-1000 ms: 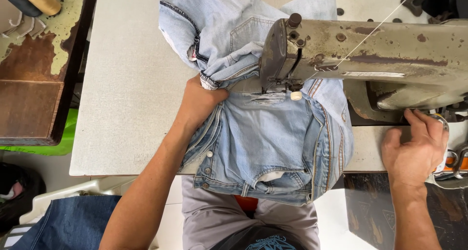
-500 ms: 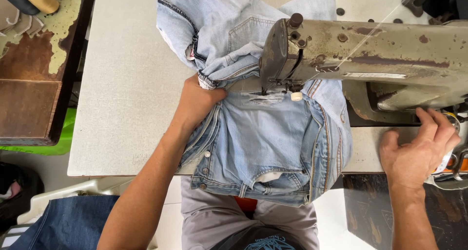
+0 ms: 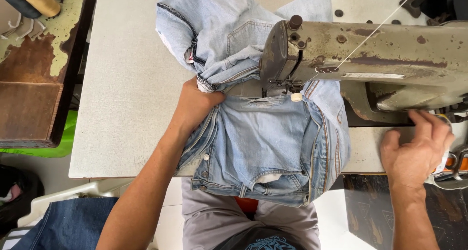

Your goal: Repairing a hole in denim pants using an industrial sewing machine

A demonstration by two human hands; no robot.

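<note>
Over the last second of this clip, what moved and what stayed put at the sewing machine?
The right hand shifted slightly rightward along the table edge toward the handwheel end of the sewing machine, fingers now spread flat there; it grips nothing visible. The left hand stayed clutching the bunched light-blue jeans beside the needle, and the jeans barely moved.

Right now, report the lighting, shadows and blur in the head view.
Head view: even, soft light, no glare; the sewing machine casts a faint shadow on the light-blue jeans; left hand and right hand look sharp; wide-angle bend at the table edges.
</note>
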